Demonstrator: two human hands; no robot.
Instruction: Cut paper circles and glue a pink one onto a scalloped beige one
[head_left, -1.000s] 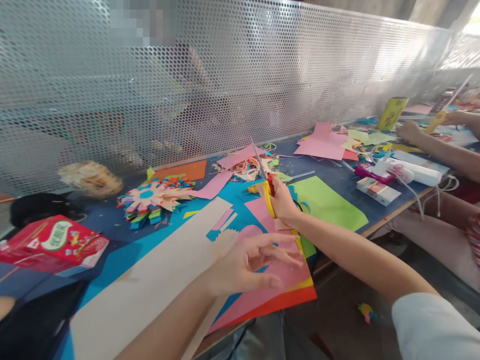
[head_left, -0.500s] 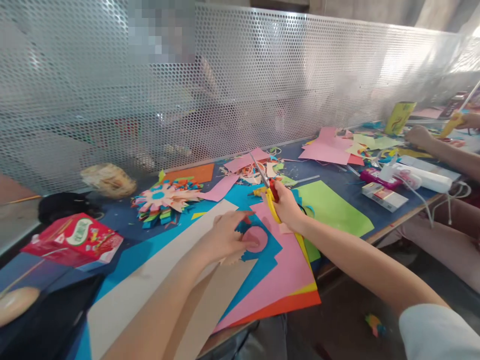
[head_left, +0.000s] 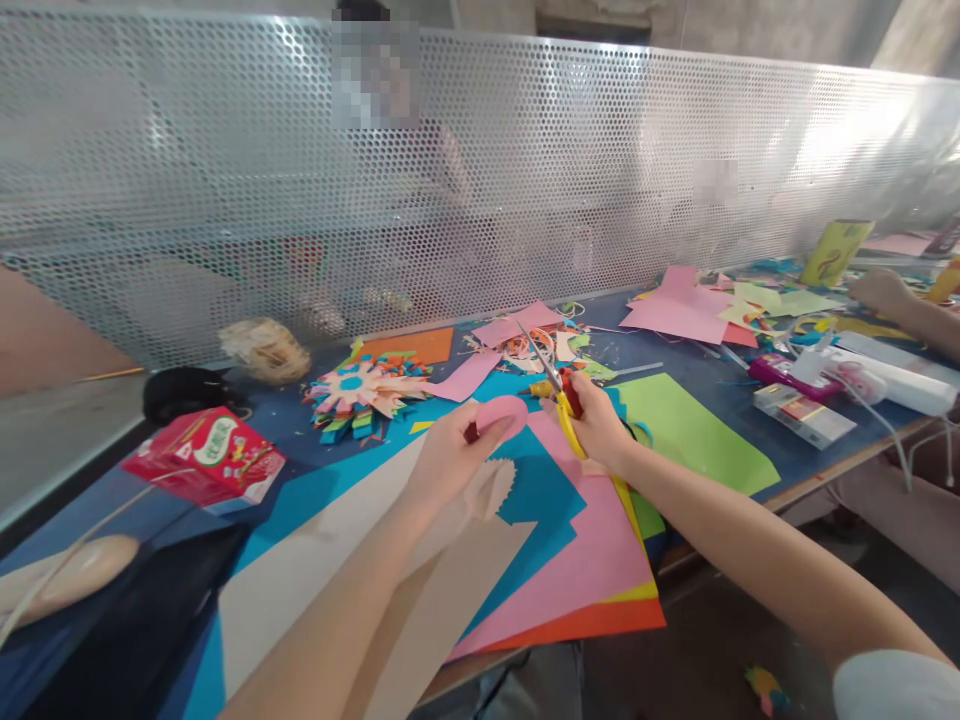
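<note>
My left hand [head_left: 442, 455] pinches a pink paper circle [head_left: 505, 410] between thumb and fingers, lifted above the sheets. In my right hand [head_left: 600, 425] is a pair of scissors [head_left: 550, 372] with yellow and red handles, blades pointing up and away from me. Below the circle lies a small cream paper piece [head_left: 493, 488] with a zigzag edge, partly behind my left wrist. Blue paper [head_left: 549, 480], a long beige sheet [head_left: 465, 580] and a pink sheet [head_left: 577, 570] overlap beneath my hands. A layered paper flower [head_left: 375, 388] rests beyond my left hand.
A red drink carton [head_left: 206, 460] and a beige computer mouse-like object [head_left: 94, 575] are at the left. Green paper [head_left: 690, 430], a purple glue gun [head_left: 784, 375] and a small box [head_left: 802, 415] lie right. A perforated metal screen [head_left: 525, 190] stands behind. Another person's hand [head_left: 885, 290] is far right.
My left hand has picked the pink circle up off the blue paper and raised it. My right hand still holds the scissors. The view has shifted slightly left.
</note>
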